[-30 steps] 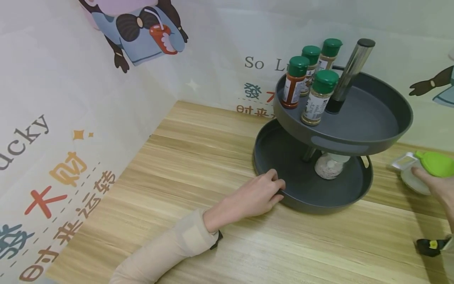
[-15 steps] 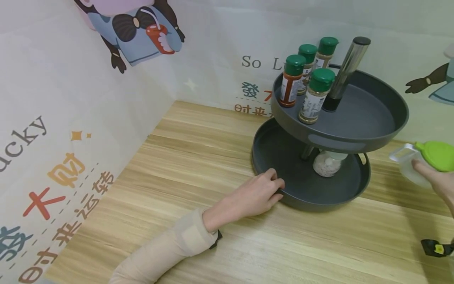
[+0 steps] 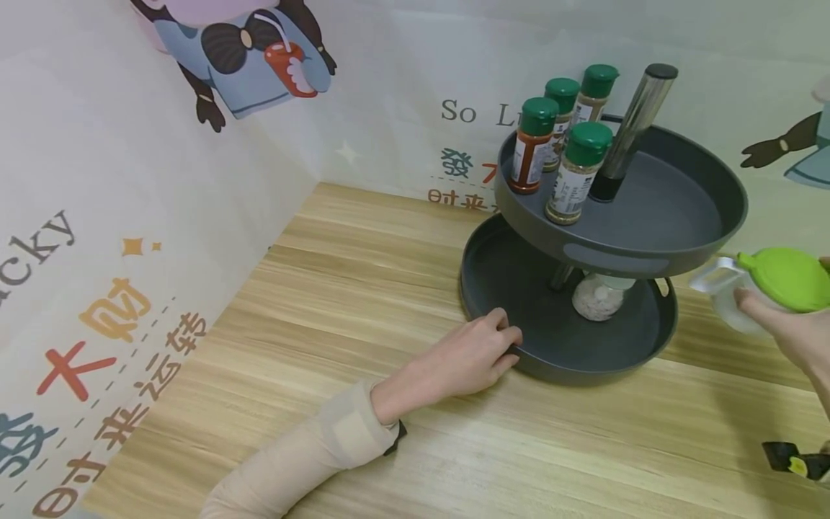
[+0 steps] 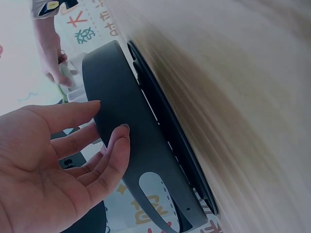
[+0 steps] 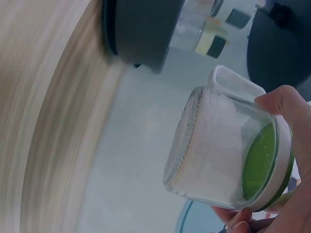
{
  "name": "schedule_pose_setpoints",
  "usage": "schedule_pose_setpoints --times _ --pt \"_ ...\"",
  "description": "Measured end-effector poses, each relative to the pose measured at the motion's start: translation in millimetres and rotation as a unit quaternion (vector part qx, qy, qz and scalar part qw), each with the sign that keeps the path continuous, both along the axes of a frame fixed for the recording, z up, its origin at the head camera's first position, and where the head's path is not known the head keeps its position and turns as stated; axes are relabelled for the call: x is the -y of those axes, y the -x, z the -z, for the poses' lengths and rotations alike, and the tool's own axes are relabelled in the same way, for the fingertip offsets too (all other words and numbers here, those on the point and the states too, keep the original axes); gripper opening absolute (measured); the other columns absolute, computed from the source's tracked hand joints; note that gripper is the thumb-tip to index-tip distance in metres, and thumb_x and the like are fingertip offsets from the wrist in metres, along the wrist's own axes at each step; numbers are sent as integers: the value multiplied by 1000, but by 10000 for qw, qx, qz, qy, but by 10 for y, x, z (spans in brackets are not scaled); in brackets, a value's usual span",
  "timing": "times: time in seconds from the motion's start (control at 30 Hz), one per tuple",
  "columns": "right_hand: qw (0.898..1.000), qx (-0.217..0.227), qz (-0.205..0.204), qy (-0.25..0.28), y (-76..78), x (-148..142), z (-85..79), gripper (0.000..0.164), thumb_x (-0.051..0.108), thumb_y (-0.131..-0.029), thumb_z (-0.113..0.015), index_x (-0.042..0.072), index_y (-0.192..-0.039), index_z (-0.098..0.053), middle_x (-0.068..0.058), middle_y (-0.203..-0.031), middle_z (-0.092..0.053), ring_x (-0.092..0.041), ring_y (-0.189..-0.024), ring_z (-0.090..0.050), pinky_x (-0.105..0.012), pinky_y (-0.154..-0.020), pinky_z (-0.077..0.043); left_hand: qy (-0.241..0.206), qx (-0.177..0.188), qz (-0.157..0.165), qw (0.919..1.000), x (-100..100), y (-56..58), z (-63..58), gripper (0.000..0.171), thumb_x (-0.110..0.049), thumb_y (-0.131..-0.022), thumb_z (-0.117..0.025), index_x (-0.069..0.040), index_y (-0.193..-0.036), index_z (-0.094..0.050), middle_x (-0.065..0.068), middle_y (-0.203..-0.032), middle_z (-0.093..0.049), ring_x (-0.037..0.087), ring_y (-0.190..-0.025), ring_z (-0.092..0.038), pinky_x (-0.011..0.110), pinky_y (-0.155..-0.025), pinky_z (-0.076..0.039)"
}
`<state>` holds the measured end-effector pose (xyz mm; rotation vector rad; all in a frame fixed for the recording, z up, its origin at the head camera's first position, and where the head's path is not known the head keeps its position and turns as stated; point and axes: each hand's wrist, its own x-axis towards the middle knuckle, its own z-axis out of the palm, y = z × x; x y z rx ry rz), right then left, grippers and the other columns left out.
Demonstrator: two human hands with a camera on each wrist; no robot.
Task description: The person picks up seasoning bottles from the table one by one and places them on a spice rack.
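Observation:
A dark grey two-tier round rack stands at the right of the head view. My left hand (image 3: 470, 357) holds the near left rim of its lower tray (image 3: 558, 371), with curled fingers at the edge. At the far right, my right hand (image 3: 787, 324) grips a clear glass jar (image 5: 218, 150) with a green lid (image 3: 787, 277) and a clear handle (image 5: 235, 82). The jar is tilted in the right wrist view, off the table, to the right of the rack. A rounded jar with pale grainy contents (image 3: 598, 298) sits on the lower tray, its top partly hidden.
Several green-capped spice bottles (image 3: 573, 180) stand on the left side of the upper tray (image 3: 674, 194), near the metal post (image 3: 638, 130). The wooden table (image 3: 311, 310) meets a printed wall covering (image 3: 389, 86) at the back and left.
My right hand has lifted the green-lidded jar from the table and brought it left, closer to the rack. My left hand stays at the lower tray's rim.

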<state>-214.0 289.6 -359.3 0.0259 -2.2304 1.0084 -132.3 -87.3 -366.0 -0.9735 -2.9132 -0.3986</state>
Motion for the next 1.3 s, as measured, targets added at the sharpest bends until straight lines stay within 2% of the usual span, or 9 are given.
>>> schedule_pose_setpoints --times 0.07,0.17,0.3,0.4,0.6,0.83,1.03,1.3 --pt "10000 -27 77 -47 -39 46 -10 69 13 -66 -75 11 -129 -45 14 -112 -43 10 -87 -37 -11 -77 -31 11 -22 9 10000 -5 -1 -3 22 -24 -91 -57 -10 -107 -63 4 -98 -50 9 -73 -54 15 -63 -44" --pt "9995 174 218 -158 -138 170 -101 71 10 -64 -74 5 -130 -47 9 -111 -44 9 -82 -36 -11 -71 -30 21 -26 12 10000 -13 -4 0 23 -24 -91 -56 -10 -108 -63 4 -98 -51 9 -74 -54 15 -62 -44" --pt "9937 1060 312 -204 -270 336 -219 76 15 -67 -73 4 -135 -39 2 -113 -42 7 -76 -34 -14 -65 -29 -8 -2 25 10000 -19 -7 9 24 -24 -91 -56 -9 -109 -63 5 -99 -51 9 -75 -54 15 -62 -44" --pt "9904 1330 210 -320 -331 425 -274 75 19 -68 -74 3 -133 -41 -6 -113 -44 5 -73 -34 -14 -62 -30 -19 5 49 10000 -20 -10 12 24 -23 -91 -56 -9 -109 -62 5 -99 -51 9 -75 -54 15 -62 -44" --pt "9918 1093 -276 -596 -391 531 -306 71 21 -65 -80 3 -127 -50 -7 -105 -52 1 -71 -40 -12 -56 -32 -10 -17 71 10000 -26 -17 11 24 -24 -91 -56 -9 -110 -62 5 -99 -51 9 -74 -54 15 -63 -44" --pt "9918 856 -288 -906 -478 683 -276 78 24 -58 -83 0 -125 -51 -20 -103 -55 -7 -74 -38 -24 -58 -29 -68 -120 106 9998 -27 -12 32 23 -23 -91 -57 -9 -108 -63 4 -96 -49 9 -73 -53 16 -64 -44" --pt "9916 727 -479 -960 -503 811 -250 78 27 -56 -83 -1 -122 -52 -20 -101 -56 -19 -76 -40 -28 -59 -26 -77 -128 101 9998 -38 -11 50 22 -23 -90 -58 -10 -108 -63 3 -96 -49 9 -73 -52 16 -63 -44" --pt "9900 666 -791 -964 -504 943 -183 75 28 -54 -84 2 -119 -54 -16 -96 -58 -20 -77 -43 -29 -58 -26 -96 -114 148 9998 -49 -13 53 23 -22 -91 -58 -9 -110 -62 3 -96 -49 9 -73 -52 15 -63 -43"
